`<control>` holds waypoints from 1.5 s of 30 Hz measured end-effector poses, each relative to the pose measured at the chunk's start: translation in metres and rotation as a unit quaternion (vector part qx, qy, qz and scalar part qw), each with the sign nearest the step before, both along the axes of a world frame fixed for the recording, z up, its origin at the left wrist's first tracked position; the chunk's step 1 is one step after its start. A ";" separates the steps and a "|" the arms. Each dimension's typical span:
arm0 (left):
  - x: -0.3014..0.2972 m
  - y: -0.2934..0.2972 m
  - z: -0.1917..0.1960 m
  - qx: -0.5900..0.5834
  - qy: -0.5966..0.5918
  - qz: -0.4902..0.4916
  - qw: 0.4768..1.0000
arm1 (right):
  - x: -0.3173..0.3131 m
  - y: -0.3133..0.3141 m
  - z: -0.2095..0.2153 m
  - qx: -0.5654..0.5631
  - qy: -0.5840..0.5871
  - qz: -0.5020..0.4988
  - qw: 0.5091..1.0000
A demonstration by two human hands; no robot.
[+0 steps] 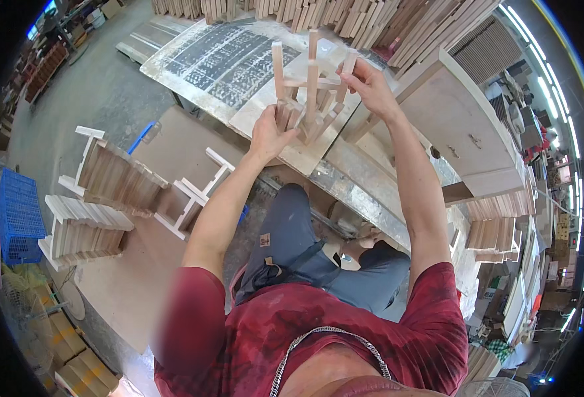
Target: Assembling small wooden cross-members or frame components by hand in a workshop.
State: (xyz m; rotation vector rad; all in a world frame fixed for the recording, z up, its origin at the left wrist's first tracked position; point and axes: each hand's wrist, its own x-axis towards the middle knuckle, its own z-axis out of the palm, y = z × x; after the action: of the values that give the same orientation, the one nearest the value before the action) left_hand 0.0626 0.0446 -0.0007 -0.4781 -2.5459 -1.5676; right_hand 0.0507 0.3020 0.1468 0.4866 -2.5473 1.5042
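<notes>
A pale wooden frame (312, 89) with upright slats and a crossbar stands on the worktable in front of me. My right hand (371, 86) pinches the right upright slat (347, 71) near its top, thumb and fingers on either side. Lower down on the near left, my left hand (269, 135) is closed around short wooden pieces (288, 116) at the frame's foot, its thumb toward me. Several more wooden pieces (322, 124) lie close together at the base. How they join the frame is partly hidden by the hand and slats.
Bundled wooden slats (345, 16) line the table's far edge. A white wooden panel (464, 119) stands at the right beside a machine table (365, 172). To the left are stacked wooden frames (116, 175), a loose white frame (196, 192) and a blue crate (20, 215).
</notes>
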 end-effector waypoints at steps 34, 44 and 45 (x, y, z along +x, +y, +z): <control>-0.008 0.005 -0.050 0.131 0.077 -0.080 0.985 | 0.149 -0.034 -0.062 0.117 0.039 -0.209 0.970; 0.023 -0.044 -0.070 0.015 0.026 0.068 0.997 | 0.495 0.257 -0.100 0.328 -0.113 -0.600 0.721; 0.037 -0.060 -0.059 -0.078 0.019 0.102 0.992 | 0.511 0.279 -0.099 0.359 -0.161 -0.568 0.723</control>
State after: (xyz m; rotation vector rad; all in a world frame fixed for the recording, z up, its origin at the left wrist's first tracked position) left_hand 0.0995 -0.0159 -0.0600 -0.2490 -2.6049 -1.2861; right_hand 0.5619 0.5811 0.0482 -1.2082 -2.5863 0.1237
